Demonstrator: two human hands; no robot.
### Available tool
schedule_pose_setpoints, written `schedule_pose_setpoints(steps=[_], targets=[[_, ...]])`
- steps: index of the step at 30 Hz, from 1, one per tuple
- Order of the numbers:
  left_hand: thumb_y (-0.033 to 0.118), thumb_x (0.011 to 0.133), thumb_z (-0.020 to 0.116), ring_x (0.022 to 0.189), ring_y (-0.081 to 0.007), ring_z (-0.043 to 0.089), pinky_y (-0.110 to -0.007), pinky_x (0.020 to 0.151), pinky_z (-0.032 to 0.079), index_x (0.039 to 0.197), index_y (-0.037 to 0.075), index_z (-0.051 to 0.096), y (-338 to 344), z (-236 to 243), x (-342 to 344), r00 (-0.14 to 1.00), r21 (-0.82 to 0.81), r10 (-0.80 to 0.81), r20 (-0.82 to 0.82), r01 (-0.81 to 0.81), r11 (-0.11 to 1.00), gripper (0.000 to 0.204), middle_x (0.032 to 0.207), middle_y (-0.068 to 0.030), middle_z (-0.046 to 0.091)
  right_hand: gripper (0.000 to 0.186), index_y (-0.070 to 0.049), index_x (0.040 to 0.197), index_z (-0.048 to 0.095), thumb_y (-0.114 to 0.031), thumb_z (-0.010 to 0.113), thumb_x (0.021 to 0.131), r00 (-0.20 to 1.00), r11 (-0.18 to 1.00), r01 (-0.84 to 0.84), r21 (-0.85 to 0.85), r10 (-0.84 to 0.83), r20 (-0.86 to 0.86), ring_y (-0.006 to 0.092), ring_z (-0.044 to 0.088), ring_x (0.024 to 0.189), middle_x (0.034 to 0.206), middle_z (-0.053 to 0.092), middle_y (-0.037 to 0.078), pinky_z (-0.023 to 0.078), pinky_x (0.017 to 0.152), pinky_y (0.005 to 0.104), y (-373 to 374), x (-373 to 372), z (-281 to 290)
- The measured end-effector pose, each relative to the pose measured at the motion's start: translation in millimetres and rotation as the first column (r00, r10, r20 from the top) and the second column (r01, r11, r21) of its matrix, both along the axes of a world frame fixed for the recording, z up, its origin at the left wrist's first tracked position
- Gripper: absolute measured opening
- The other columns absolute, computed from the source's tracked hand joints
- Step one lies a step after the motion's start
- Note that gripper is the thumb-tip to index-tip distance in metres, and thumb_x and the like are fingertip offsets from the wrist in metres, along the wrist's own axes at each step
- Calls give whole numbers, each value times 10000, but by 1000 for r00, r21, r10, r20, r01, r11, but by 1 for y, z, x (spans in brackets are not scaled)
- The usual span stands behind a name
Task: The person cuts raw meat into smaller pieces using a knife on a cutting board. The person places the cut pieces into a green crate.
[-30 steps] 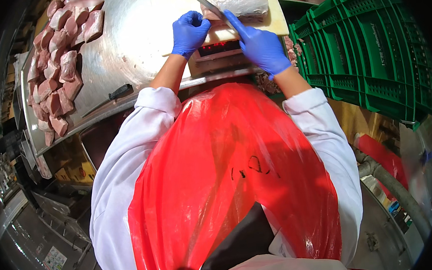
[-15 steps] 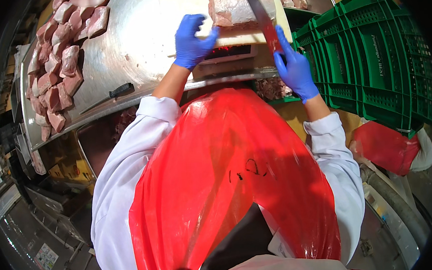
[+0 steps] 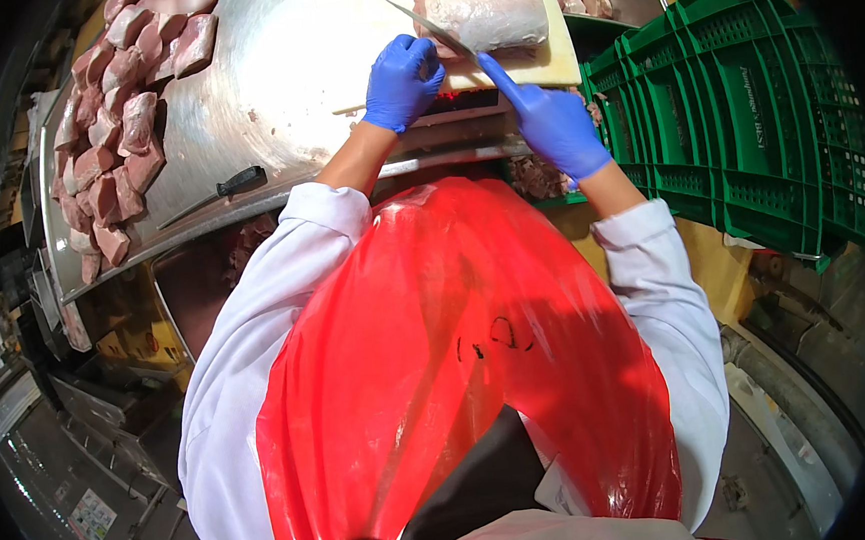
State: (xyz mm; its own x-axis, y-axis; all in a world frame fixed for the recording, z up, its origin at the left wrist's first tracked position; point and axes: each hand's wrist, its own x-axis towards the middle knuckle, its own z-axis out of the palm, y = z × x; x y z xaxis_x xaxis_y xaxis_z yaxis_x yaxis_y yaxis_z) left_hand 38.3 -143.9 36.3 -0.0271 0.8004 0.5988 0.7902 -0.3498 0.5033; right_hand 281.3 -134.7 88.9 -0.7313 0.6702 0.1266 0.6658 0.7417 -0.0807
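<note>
Fingers of the right hand (image 3: 558, 129) were closed round a knife (image 3: 430, 27) (index stretched along it), its blade slanting over the left end of the meat block (image 3: 497, 15). Those of the left hand (image 3: 399, 84) curled just beside that end; whether they pinched anything, I couldn't tell. The meat block lay on a pale cutting board (image 3: 559, 48), left of green crates (image 3: 740, 108).

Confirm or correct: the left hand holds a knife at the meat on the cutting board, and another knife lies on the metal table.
Wrong hand: the head view shows the right hand holding the knife at the meat on the cutting board. The rest stands.
</note>
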Motion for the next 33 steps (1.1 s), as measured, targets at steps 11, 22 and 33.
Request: schedule_pose_setpoints(steps=[11,22,33], targets=[[166,789,719,730,-310,628,-408,668,530,971,87,646,-8,25,-9,970,-23,63,237,-59,998,211,877,-129,612,786,-247,1574,291,-86,604,872,976,982,42,-186,-80,-203,345,617,554,661,589,161,495,530,445,-29,85,-4],[145,778,727,750,-328,655,-421,628,529,1050,145,638,-2,-3,0,998,-59,-2,-63,-1,998,286,921,-110,614,698,-268,1558,320,-186,603,925,843,994,95,54,-52,-535,336,660,620,764,660,167,534,555,464,28,-41,-19],[161,799,709,705,-320,637,-432,637,517,894,118,631,-7,-1,-2,996,-62,89,-18,-90,994,130,835,-104,625,903,-252,1597,201,-9,572,810,982,997,5,-79,10,188,318,627,557,689,603,118,501,495,450,-20,27,25]])
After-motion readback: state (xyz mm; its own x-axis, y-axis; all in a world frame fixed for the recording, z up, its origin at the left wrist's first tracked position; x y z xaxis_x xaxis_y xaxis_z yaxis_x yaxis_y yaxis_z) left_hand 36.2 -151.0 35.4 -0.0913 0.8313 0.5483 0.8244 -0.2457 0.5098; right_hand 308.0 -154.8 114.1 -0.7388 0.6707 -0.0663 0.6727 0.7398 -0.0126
